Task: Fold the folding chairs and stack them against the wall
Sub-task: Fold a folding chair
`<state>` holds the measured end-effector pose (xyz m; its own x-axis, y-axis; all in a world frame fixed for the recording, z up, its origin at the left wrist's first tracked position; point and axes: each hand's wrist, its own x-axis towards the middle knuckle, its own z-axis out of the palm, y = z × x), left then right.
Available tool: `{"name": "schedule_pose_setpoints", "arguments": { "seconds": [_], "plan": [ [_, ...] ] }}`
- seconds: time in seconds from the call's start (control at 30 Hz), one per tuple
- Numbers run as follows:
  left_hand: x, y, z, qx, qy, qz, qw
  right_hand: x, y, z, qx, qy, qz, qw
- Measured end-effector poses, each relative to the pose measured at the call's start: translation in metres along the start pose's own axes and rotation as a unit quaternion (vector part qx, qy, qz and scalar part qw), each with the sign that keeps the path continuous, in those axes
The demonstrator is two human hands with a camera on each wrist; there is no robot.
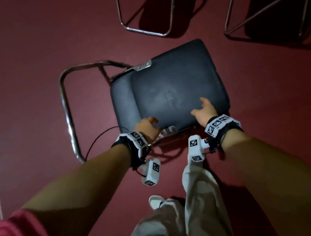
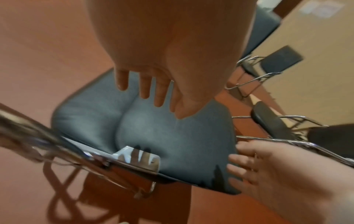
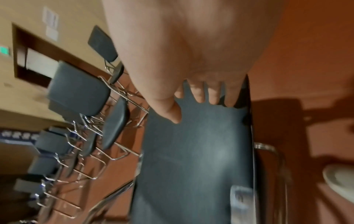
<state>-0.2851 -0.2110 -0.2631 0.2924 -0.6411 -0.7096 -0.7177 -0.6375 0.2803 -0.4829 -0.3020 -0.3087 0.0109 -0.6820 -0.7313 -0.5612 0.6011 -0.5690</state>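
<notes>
A folding chair (image 1: 181, 82) with dark padded cushions and a chrome tube frame (image 1: 64, 96) stands on the red floor in front of me. One pad lies over the other. My left hand (image 1: 148, 124) is at the near edge of the top pad, its fingers (image 2: 145, 91) straight over the cushion (image 2: 172, 136). At the pad's near right corner my right hand (image 1: 202, 111) has its fingers spread. In the right wrist view its fingers (image 3: 199, 95) lie straight over the dark pad (image 3: 191, 151). Neither hand grips anything.
Two more open chairs (image 1: 143, 7) (image 1: 257, 17) stand just beyond this one. A row of similar chairs (image 3: 80, 91) runs along the beige wall. My legs in pale trousers (image 1: 196, 199) and a white shoe (image 1: 156, 201) are close behind the chair.
</notes>
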Motion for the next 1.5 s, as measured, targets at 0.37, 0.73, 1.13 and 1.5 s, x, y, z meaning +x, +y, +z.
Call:
{"name": "schedule_pose_setpoints", "arguments": {
  "seconds": [0.37, 0.73, 1.13, 1.5],
  "plan": [
    [-0.117, -0.187, -0.038, 0.017, 0.162, -0.141, 0.977, -0.102, 0.014, 0.145, -0.035, -0.064, 0.013, 0.997],
    [-0.052, -0.238, 0.006, -0.545, 0.312, -0.212, 0.749, -0.057, 0.064, 0.170, 0.163, -0.093, 0.145, 0.971],
    [-0.023, -0.219, 0.014, -0.825, 0.253, -0.259, 0.433, 0.020, 0.065, 0.114, 0.288, -0.070, 0.259, 0.919],
    [-0.008, -0.202, 0.012, -0.800, 0.302, -0.329, 0.401, 0.055, 0.068, 0.109, 0.254, -0.102, 0.242, 0.931]
  ]
}}
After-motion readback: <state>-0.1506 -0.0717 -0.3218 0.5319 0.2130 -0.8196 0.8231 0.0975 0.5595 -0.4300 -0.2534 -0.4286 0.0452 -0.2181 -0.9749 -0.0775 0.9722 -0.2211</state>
